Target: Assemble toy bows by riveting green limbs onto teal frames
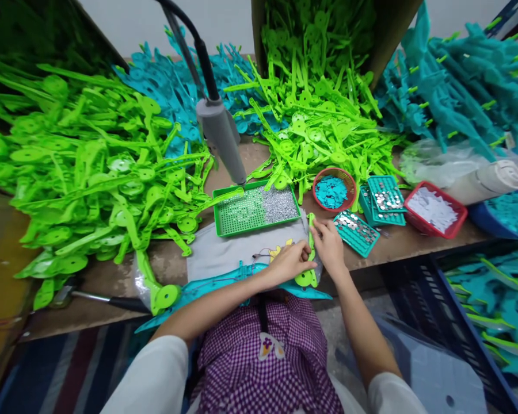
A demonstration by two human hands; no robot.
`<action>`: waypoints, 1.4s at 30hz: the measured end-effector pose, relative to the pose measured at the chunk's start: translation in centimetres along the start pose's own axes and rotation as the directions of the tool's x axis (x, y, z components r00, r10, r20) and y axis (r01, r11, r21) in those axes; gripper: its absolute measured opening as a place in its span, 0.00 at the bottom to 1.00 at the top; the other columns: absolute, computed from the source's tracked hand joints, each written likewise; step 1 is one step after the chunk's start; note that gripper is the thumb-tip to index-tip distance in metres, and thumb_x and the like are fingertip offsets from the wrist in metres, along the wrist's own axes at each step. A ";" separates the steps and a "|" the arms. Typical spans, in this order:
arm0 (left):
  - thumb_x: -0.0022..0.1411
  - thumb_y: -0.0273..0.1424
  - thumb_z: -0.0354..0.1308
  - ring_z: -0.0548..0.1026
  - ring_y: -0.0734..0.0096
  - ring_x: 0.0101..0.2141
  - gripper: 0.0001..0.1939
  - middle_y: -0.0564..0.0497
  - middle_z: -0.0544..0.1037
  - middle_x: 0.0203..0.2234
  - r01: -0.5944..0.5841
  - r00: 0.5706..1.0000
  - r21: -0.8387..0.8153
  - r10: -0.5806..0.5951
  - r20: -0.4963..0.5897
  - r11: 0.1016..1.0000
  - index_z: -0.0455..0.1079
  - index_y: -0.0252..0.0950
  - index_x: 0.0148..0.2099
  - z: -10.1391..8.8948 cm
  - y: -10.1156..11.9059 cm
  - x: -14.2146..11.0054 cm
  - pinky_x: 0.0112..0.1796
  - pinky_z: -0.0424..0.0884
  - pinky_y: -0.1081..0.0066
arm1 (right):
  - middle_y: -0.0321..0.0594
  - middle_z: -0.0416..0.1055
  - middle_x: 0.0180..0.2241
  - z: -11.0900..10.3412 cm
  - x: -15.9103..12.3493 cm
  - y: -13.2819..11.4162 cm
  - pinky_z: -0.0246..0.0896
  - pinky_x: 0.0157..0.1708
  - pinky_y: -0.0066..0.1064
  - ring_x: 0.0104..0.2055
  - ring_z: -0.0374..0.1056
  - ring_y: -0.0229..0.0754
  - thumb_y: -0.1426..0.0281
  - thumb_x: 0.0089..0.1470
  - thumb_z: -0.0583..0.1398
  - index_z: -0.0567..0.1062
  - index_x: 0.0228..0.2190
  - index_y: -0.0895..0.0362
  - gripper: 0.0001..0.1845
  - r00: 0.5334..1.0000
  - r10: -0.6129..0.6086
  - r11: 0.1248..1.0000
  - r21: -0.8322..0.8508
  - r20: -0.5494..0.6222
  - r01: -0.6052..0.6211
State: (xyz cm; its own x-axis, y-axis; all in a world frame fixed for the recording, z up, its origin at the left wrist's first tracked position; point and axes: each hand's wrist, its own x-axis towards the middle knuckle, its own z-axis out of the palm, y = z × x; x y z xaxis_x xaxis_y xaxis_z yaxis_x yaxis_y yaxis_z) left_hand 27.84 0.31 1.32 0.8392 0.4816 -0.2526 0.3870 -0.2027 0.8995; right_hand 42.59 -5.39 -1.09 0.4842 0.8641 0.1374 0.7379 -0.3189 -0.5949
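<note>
My left hand (288, 263) is closed on a lime-green plastic part (311, 244) with a round disc at its near end. My right hand (329, 246) pinches the same part from the right, close to its far end. Under my left forearm, along the table edge, lies a long teal plastic piece (216, 283). A grey cloth (211, 253) is spread beneath. Just beyond it stands a green tray (237, 231) with many small silver pieces at its right side. A grey electric screwdriver (222, 135) hangs above that tray, tip down.
Heaps of lime-green parts (86, 161) cover the left and back of the table. On the right stand a round basket (351, 204) of teal pieces, teal trays (356, 244) with metal discs, and a red basket (451, 230) of white pieces. A hammer (107, 299) lies front left.
</note>
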 end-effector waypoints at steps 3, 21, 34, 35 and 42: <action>0.54 0.34 0.64 0.74 0.70 0.30 0.18 0.53 0.76 0.30 0.014 1.000 0.008 -0.013 -0.020 1.000 0.68 0.36 0.48 0.2 -0.1 -0.8 0.33 0.67 0.73 | 0.48 0.69 0.41 0.2 -0.1 0.1 0.63 0.45 0.36 0.45 0.67 0.47 0.61 0.63 0.48 0.73 0.51 0.59 0.24 0.999 0.036 0.999 -0.013 -0.005 -0.036; 0.51 0.38 0.66 0.70 0.73 0.27 0.33 0.51 0.77 0.29 -0.029 0.999 -0.136 0.031 0.017 0.990 0.67 0.31 0.58 0.2 -1.4 0.0 0.30 0.67 0.74 | 0.46 0.68 0.43 0.2 0.7 -0.2 0.62 0.43 0.34 0.45 0.66 0.46 0.62 0.63 0.45 0.69 0.55 0.56 0.25 0.999 0.044 0.998 -0.048 -0.005 -0.044; 0.57 0.34 0.62 0.70 0.74 0.28 0.29 0.48 0.76 0.30 0.080 0.994 -0.457 -0.034 0.108 0.886 0.66 0.29 0.59 -0.5 -2.2 0.6 0.32 0.66 0.74 | 0.46 0.70 0.39 -0.9 2.6 0.4 0.60 0.39 0.34 0.40 0.69 0.46 0.58 0.62 0.49 0.73 0.51 0.58 0.24 0.993 0.027 0.993 -0.116 0.114 -0.014; 0.57 0.35 0.62 0.70 0.74 0.28 0.29 0.48 0.76 0.31 0.058 0.995 -0.402 -0.020 0.098 0.914 0.66 0.30 0.59 -0.4 -2.2 0.5 0.32 0.66 0.74 | 0.46 0.69 0.39 -0.9 2.6 0.4 0.60 0.39 0.34 0.40 0.69 0.46 0.58 0.62 0.49 0.72 0.51 0.58 0.25 0.993 0.030 0.992 -0.125 0.112 -0.016; 0.55 0.36 0.65 0.71 0.70 0.31 0.30 0.48 0.75 0.35 -0.119 0.991 0.051 0.116 0.068 0.992 0.67 0.36 0.59 -0.2 -1.8 -0.3 0.34 0.67 0.73 | 0.47 0.69 0.41 -0.4 1.7 0.1 0.59 0.36 0.33 0.41 0.68 0.46 0.59 0.63 0.48 0.70 0.54 0.57 0.25 0.994 0.029 0.986 -0.164 0.102 -0.012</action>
State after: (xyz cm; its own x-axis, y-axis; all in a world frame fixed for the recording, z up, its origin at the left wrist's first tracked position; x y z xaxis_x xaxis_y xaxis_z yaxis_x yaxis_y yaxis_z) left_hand 26.84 0.73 -0.11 0.9024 0.3957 -0.1704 0.3029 -0.3016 0.9040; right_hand 43.69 -4.09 -0.56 0.4552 0.8895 0.0386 0.7991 -0.3890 -0.4585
